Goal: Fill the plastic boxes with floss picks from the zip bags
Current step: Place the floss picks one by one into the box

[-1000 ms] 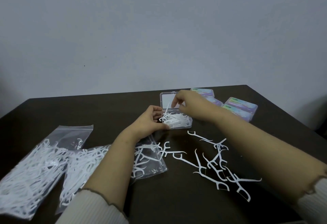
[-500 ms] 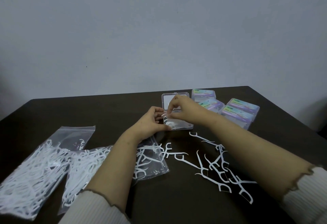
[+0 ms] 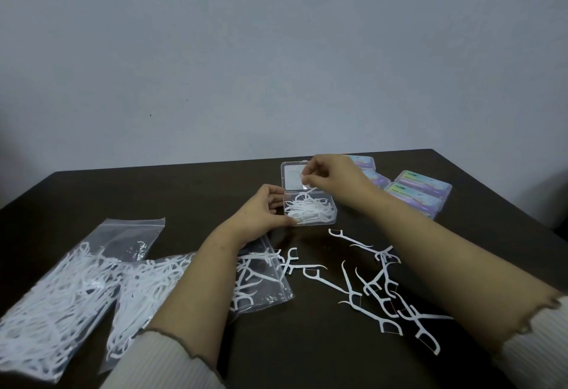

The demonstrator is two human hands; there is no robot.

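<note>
A clear plastic box (image 3: 332, 215) lies open at the table's far middle, its lid (image 3: 292, 177) flat behind it and a heap of white floss picks (image 3: 307, 208) inside. My left hand (image 3: 261, 215) grips the box's left front corner. Above the box, my right hand (image 3: 333, 173) pinches one floss pick (image 3: 308, 190) by its end. Loose floss picks (image 3: 378, 290) are scattered in front of the box. Two zip bags (image 3: 67, 293) full of picks lie at the left, one partly under my left forearm.
Several closed plastic boxes with shiny labels (image 3: 421, 190) sit at the far right of the dark table (image 3: 184, 191). A grey wall rises behind the table. The table's right edge slants down past those boxes.
My right hand has lifted from the box's heap and now holds a pick above it. My left hand has stayed at the box's left corner.
</note>
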